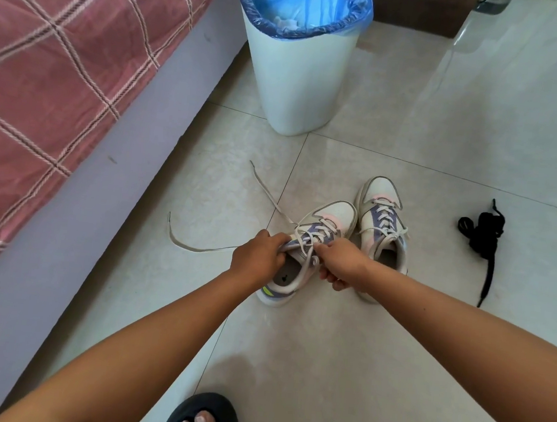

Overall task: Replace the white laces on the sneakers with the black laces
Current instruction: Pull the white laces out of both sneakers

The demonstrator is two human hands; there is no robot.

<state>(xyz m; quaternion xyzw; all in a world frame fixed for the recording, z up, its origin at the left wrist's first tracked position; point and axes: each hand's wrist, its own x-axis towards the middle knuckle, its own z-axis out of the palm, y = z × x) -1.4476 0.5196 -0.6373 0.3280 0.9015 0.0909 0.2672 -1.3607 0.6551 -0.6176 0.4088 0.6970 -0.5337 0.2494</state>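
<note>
Two white sneakers with purple tongues stand side by side on the tiled floor. My left hand grips the collar and tongue of the left sneaker. My right hand pinches the white lace near the top eyelets of that shoe. The lace is untied, and its two loose ends trail left across the tiles. The right sneaker is still laced and tied. A bundle of black laces lies on the floor to the right of the shoes.
A white bin with a blue liner stands beyond the shoes. A bed with a pink checked cover and grey base runs along the left. My foot in a black slipper shows at the bottom edge.
</note>
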